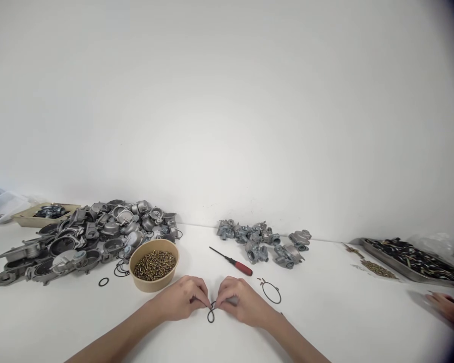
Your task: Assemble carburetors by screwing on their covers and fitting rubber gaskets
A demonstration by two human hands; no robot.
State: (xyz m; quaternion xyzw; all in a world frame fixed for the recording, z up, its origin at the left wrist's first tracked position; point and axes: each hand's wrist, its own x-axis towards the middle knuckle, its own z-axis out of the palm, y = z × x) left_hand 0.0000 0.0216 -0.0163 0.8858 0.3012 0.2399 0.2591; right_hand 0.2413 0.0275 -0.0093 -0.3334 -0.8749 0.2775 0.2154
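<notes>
Two hands pinch a thin black ring at the near middle of the bench.
The left hand and right hand each grip the black ring between thumb and fingers, a small loop of it hanging nearside of the fingertips; left of them stands a tan bowl of brass-coloured screws, with a heap of grey metal housings farther left, while a red-handled screwdriver lies just beyond the right hand, and a wider black loop rests to its right.
</notes>
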